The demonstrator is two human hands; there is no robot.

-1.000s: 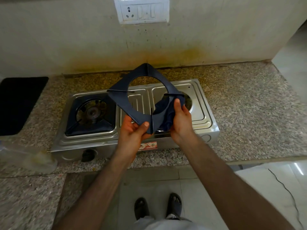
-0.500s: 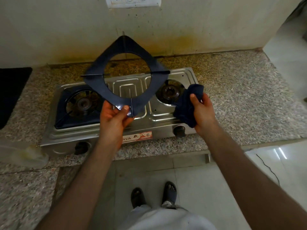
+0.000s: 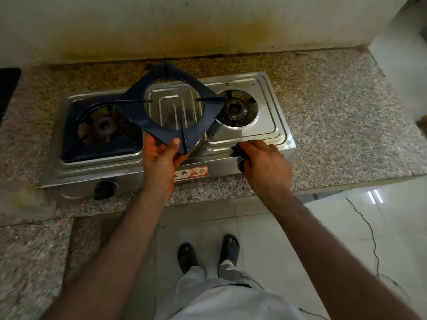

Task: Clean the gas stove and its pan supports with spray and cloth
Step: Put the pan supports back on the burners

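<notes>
A steel two-burner gas stove (image 3: 272, 107) sits on a granite counter (image 3: 335, 116). My left hand (image 3: 159, 155) grips one corner of a dark blue square pan support (image 3: 138, 112), held tilted above the stove's middle. A second pan support (image 3: 76, 144) rests on the left burner. The right burner (image 3: 235, 109) is bare. My right hand (image 3: 265, 162) presses a dark blue cloth (image 3: 238, 151) onto the stove's front right edge, by the right knob; the cloth is mostly hidden under my fingers.
The stained wall (image 3: 208, 26) stands right behind the stove. A clear plastic bottle (image 3: 25, 199) lies blurred at the counter's left front. A black mat (image 3: 7, 88) is at the far left. The counter ends at a tiled floor (image 3: 346, 227), where my feet stand.
My left hand lowered the pan support toward the stove's middle. My right hand carried the cloth down from the air onto the stove's front right edge.
</notes>
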